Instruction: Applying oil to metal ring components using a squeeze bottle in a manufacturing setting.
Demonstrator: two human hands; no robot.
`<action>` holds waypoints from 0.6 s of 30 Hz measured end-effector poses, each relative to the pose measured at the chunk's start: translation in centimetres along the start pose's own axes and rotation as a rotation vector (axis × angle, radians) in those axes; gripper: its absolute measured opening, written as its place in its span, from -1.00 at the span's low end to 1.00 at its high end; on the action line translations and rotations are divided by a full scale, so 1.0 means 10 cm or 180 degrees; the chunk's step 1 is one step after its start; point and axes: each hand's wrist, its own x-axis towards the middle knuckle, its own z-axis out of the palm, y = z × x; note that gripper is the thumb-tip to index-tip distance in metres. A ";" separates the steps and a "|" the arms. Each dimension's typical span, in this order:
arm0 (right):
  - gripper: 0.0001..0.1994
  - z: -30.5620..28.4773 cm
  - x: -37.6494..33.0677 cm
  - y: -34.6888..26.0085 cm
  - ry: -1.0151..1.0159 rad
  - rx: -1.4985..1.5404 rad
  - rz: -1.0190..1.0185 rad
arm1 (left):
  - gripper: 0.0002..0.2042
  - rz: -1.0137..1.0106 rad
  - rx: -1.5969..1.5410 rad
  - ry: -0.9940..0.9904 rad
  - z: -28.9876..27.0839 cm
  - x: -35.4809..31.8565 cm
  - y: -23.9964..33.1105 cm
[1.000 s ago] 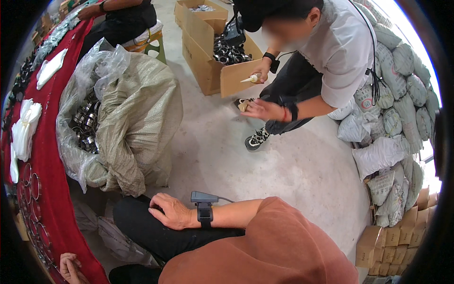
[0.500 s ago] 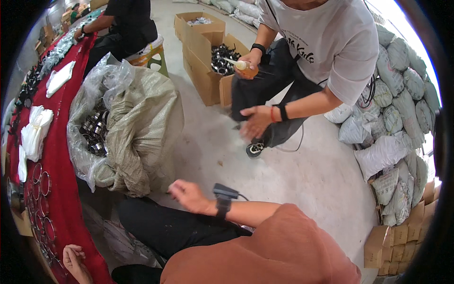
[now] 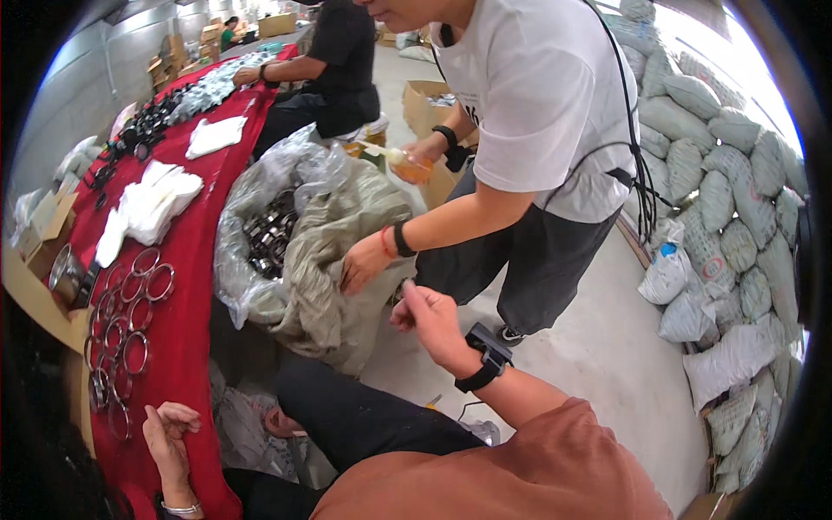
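Note:
My left hand [image 3: 173, 440], with a bracelet at the wrist, hovers over the red cloth [image 3: 186, 347]; its fingers are loosely bent and apart, with nothing visible in them. Nearest to it are several round metal rings [image 3: 136, 353] lying in a cluster on the cloth. My right hand [image 3: 438, 329], a black device strapped to its wrist, is raised above my lap, fingers half bent and no object showing. Just beyond it, another person's hand [image 3: 364, 264] reaches to a woven sack [image 3: 334, 303]. Dark shiny metal parts [image 3: 270, 234] fill its plastic-lined mouth.
The standing person also holds a bottle of amber liquid [image 3: 414, 167]. White gloves [image 3: 156, 204] and a folded white cloth [image 3: 215, 137] lie along the table. Stacked sacks [image 3: 737, 251] line the right side. A seated person [image 3: 342, 65] works farther up the table.
My view has swung left. The standing person has come closer, bending over the sack and bringing a hand to it. My right hand is raised higher, its fingers more bent.

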 end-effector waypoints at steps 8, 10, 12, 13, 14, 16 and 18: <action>-0.73 0.50 0.11 -0.29 -0.0263 0.0509 0.0247 | -0.35 -0.0286 -0.0342 -0.0120 -0.10 0.03 -0.01; -0.72 0.63 0.14 -0.28 -0.0420 0.0506 0.0266 | -0.36 -0.0438 -0.0510 -0.0081 -0.12 0.02 -0.02; -0.66 0.76 0.13 -0.24 -0.0587 0.0488 0.0342 | -0.37 -0.0561 -0.0669 -0.0037 -0.16 0.04 -0.02; -0.66 0.85 0.11 -0.24 -0.0642 0.0495 0.0348 | -0.37 -0.0579 -0.0757 0.0010 -0.17 0.05 -0.01; -0.65 0.93 0.06 -0.25 -0.0826 0.0460 0.0403 | -0.37 -0.0632 -0.0924 0.0111 -0.19 0.06 -0.02; -0.66 1.12 -0.05 -0.28 -0.1059 0.0545 0.0531 | -0.38 -0.0687 -0.1081 0.0186 -0.22 0.07 -0.05; -0.68 1.31 -0.16 -0.32 -0.1218 0.0212 0.0559 | -0.38 -0.0715 -0.0965 0.0168 -0.24 0.07 -0.06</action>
